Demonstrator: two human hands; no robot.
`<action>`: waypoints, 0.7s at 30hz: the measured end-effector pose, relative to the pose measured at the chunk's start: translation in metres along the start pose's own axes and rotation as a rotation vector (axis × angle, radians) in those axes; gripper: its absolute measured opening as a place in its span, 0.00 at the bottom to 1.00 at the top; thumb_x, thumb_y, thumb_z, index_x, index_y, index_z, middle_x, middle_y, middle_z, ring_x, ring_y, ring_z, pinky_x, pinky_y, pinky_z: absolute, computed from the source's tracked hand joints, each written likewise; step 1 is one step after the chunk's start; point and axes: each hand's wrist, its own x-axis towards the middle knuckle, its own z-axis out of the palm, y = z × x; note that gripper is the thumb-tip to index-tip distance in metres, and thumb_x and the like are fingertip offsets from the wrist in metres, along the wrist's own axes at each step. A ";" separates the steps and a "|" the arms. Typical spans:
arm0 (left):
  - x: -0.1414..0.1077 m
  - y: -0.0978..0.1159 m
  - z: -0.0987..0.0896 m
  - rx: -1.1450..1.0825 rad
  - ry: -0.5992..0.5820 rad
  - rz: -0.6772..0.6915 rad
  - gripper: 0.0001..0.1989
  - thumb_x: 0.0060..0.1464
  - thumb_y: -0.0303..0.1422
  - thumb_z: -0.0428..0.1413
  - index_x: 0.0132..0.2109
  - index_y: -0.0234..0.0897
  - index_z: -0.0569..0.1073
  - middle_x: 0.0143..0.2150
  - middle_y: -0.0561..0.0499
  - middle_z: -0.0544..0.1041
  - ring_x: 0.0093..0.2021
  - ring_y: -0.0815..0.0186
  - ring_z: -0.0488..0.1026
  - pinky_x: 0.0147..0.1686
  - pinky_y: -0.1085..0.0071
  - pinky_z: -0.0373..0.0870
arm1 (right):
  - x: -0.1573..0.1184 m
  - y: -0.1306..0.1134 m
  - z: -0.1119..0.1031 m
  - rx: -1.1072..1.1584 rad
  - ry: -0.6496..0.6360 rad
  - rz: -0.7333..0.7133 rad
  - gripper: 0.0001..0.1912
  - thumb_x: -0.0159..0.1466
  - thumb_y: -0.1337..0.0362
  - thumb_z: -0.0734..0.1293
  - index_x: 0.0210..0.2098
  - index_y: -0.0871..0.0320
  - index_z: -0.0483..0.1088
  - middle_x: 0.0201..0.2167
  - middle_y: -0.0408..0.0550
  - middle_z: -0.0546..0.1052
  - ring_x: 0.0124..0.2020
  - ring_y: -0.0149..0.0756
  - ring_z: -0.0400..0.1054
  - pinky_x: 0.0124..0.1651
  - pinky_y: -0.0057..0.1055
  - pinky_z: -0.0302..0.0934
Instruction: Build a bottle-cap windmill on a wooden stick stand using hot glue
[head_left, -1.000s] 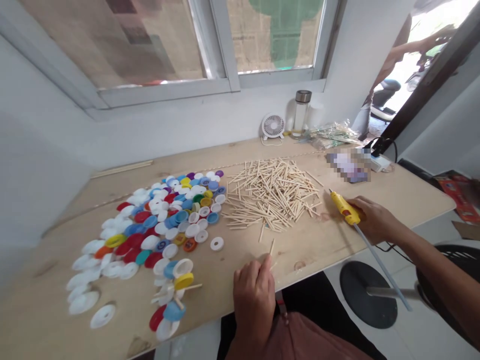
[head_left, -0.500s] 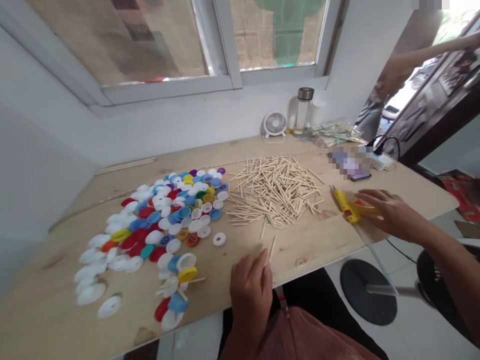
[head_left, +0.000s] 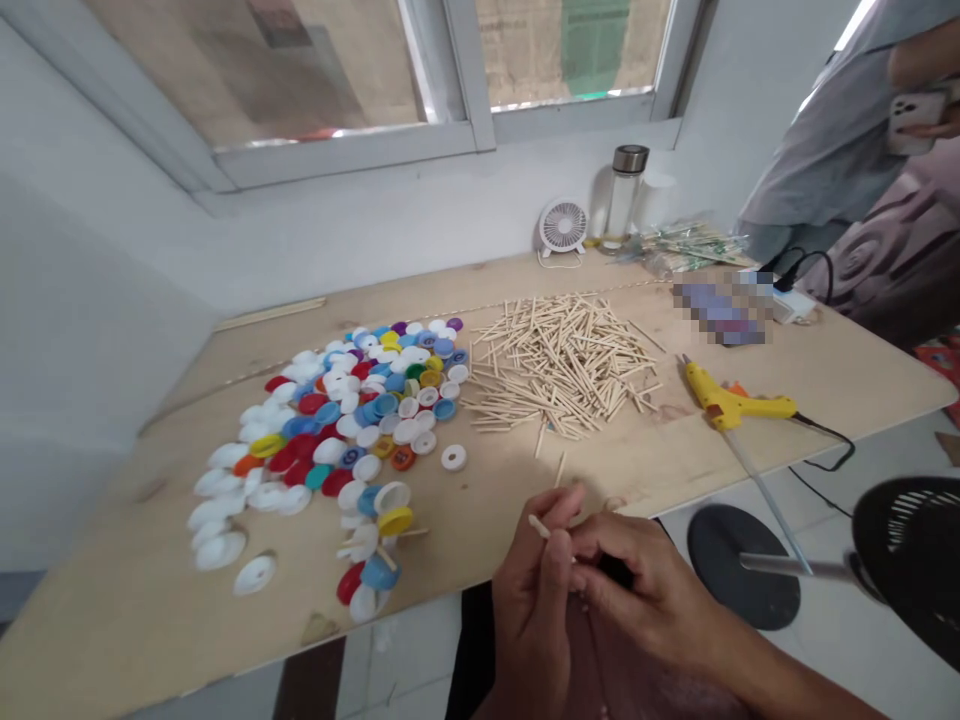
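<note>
My left hand (head_left: 536,590) is closed on a short wooden stick (head_left: 538,526) at the table's front edge. My right hand (head_left: 637,580) meets it there, fingers pinched together by the stick's lower end; what they grip, if anything, is hidden. Beyond the hands lies a heap of short wooden sticks (head_left: 570,360), with a loose stick (head_left: 560,468) nearer to me. Bottle caps of many colours (head_left: 352,400) spread over the left of the table. A yellow glue gun (head_left: 739,400) rests on its side at the right, a clear glue stick (head_left: 765,495) in its rear.
Along the back stand a small white fan (head_left: 562,228), a glass bottle (head_left: 624,195) and bagged sticks (head_left: 690,245). A blurred phone (head_left: 720,312) lies at the right. A person (head_left: 825,150) holding a phone stands beyond. A black round stool base (head_left: 742,565) is below.
My right hand has left the glue gun and come to my left hand. The left hand has lifted a stick. The person at the right has moved, and the view has shifted slightly.
</note>
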 end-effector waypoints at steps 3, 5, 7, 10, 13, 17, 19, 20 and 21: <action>0.008 -0.007 -0.012 0.267 -0.019 0.201 0.18 0.63 0.40 0.46 0.53 0.39 0.73 0.50 0.42 0.75 0.50 0.59 0.73 0.46 0.63 0.72 | 0.001 0.012 -0.012 -0.085 0.078 0.022 0.10 0.66 0.61 0.60 0.33 0.56 0.71 0.27 0.42 0.75 0.28 0.30 0.68 0.32 0.25 0.61; 0.016 -0.012 -0.021 0.536 0.026 0.362 0.16 0.62 0.35 0.48 0.54 0.40 0.72 0.47 0.43 0.76 0.47 0.59 0.73 0.46 0.62 0.71 | 0.002 0.025 -0.024 -0.232 0.173 0.046 0.12 0.67 0.61 0.59 0.34 0.55 0.72 0.27 0.44 0.75 0.29 0.32 0.69 0.32 0.27 0.62; 0.024 -0.018 -0.028 0.797 0.035 0.499 0.13 0.59 0.31 0.51 0.49 0.39 0.75 0.39 0.45 0.77 0.42 0.60 0.72 0.44 0.61 0.69 | 0.002 0.041 -0.034 -0.418 0.267 0.057 0.11 0.67 0.62 0.59 0.35 0.55 0.73 0.29 0.46 0.75 0.30 0.35 0.69 0.33 0.29 0.62; 0.030 -0.028 -0.030 1.044 0.028 0.601 0.10 0.58 0.26 0.51 0.43 0.36 0.77 0.32 0.47 0.76 0.35 0.60 0.70 0.39 0.62 0.66 | 0.001 0.060 -0.039 -0.635 0.309 0.033 0.11 0.67 0.63 0.59 0.36 0.55 0.73 0.30 0.48 0.74 0.32 0.37 0.69 0.35 0.31 0.62; 0.033 -0.035 -0.025 1.150 0.043 0.601 0.10 0.58 0.26 0.51 0.42 0.36 0.77 0.30 0.48 0.75 0.33 0.60 0.69 0.36 0.63 0.63 | 0.003 0.068 -0.035 -0.746 0.273 -0.012 0.11 0.67 0.63 0.59 0.37 0.55 0.73 0.29 0.48 0.73 0.32 0.37 0.67 0.35 0.31 0.60; 0.036 -0.040 -0.018 1.224 0.045 0.561 0.10 0.57 0.26 0.53 0.42 0.37 0.77 0.29 0.49 0.74 0.33 0.60 0.69 0.35 0.64 0.60 | 0.007 0.070 -0.029 -0.819 0.240 -0.051 0.09 0.67 0.64 0.60 0.38 0.56 0.72 0.29 0.47 0.73 0.31 0.38 0.66 0.35 0.32 0.58; 0.037 -0.041 -0.016 1.254 0.044 0.540 0.10 0.57 0.26 0.53 0.43 0.37 0.77 0.28 0.49 0.74 0.33 0.60 0.69 0.35 0.64 0.60 | 0.009 0.072 -0.027 -0.817 0.233 -0.054 0.08 0.66 0.64 0.61 0.37 0.56 0.72 0.29 0.47 0.74 0.31 0.38 0.65 0.35 0.32 0.57; 0.038 -0.041 -0.015 1.266 0.047 0.535 0.10 0.57 0.27 0.53 0.43 0.37 0.77 0.28 0.50 0.74 0.33 0.60 0.69 0.35 0.64 0.59 | 0.009 0.073 -0.027 -0.816 0.233 -0.056 0.07 0.66 0.65 0.61 0.37 0.56 0.71 0.29 0.47 0.74 0.31 0.37 0.65 0.35 0.32 0.57; 0.038 -0.042 -0.014 1.276 0.052 0.532 0.10 0.57 0.27 0.53 0.43 0.37 0.77 0.28 0.50 0.74 0.33 0.60 0.69 0.35 0.63 0.59 | 0.010 0.074 -0.026 -0.815 0.235 -0.057 0.07 0.66 0.64 0.61 0.36 0.56 0.71 0.29 0.46 0.74 0.31 0.37 0.65 0.35 0.32 0.56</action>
